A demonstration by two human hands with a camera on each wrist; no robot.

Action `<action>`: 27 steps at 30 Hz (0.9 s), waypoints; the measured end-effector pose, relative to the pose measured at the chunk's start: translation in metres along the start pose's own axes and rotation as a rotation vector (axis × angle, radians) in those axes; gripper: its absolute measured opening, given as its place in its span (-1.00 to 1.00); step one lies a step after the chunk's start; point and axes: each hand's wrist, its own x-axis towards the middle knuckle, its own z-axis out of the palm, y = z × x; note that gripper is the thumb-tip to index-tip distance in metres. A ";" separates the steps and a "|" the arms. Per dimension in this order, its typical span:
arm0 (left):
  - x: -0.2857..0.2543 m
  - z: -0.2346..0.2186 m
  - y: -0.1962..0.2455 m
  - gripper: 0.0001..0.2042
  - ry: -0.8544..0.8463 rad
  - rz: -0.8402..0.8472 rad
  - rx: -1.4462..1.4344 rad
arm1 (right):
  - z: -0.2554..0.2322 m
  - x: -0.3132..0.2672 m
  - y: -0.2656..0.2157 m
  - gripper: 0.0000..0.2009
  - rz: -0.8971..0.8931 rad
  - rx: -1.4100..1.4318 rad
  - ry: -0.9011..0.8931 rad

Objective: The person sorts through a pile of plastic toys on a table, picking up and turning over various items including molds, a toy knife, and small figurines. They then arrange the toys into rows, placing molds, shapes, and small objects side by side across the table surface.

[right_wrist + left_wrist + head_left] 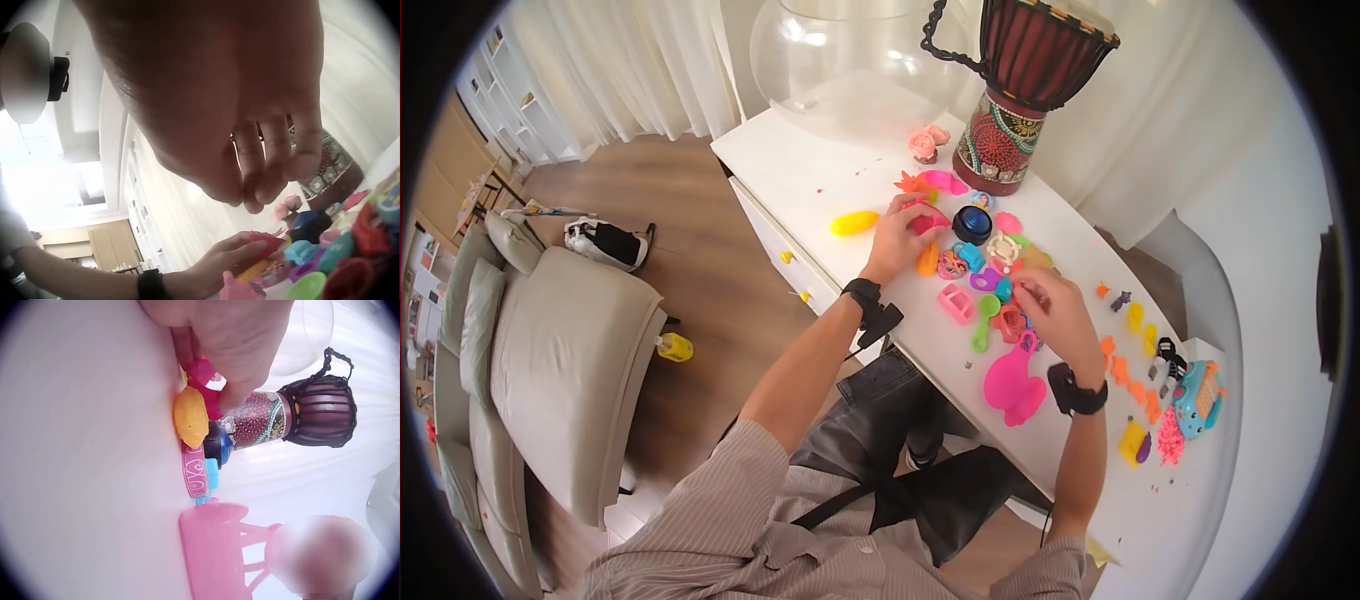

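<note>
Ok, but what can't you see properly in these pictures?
Part of the drum: head view, cut off by the top edge.
Anything right beneath the right hand: head view, covered by that hand.
The left hand's upper part: left wrist view, cut off by the top edge.
Tiny specks: head view, too small to identify.

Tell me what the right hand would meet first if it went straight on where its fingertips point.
The right hand would probably meet the small teal piece beside its fingertips in the head view, though its height above the toys is unclear.

Brown wooden floor point(690, 205), beige sofa point(565, 365), sheer white curtains point(640, 65), white shelves point(513, 92)
</note>
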 end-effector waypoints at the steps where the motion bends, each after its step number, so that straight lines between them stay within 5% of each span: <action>1: 0.000 0.000 0.001 -0.76 0.001 0.005 0.012 | -0.003 -0.012 0.004 -0.79 0.061 0.020 0.025; 9: -0.002 -0.001 0.003 -0.72 -0.048 0.031 -0.038 | 0.001 -0.108 0.062 -0.85 0.306 0.206 0.439; 15: 0.009 0.001 -0.005 -0.74 -0.055 -0.103 -0.227 | 0.027 -0.145 0.085 -0.81 0.394 0.998 1.058; 18: 0.007 0.001 0.011 -0.85 0.087 -0.289 -0.428 | 0.028 -0.151 0.085 -0.83 0.336 1.043 1.130; 27: -0.008 0.020 -0.002 -0.73 0.524 -0.136 -0.103 | 0.038 -0.149 0.091 -0.89 0.399 0.840 1.071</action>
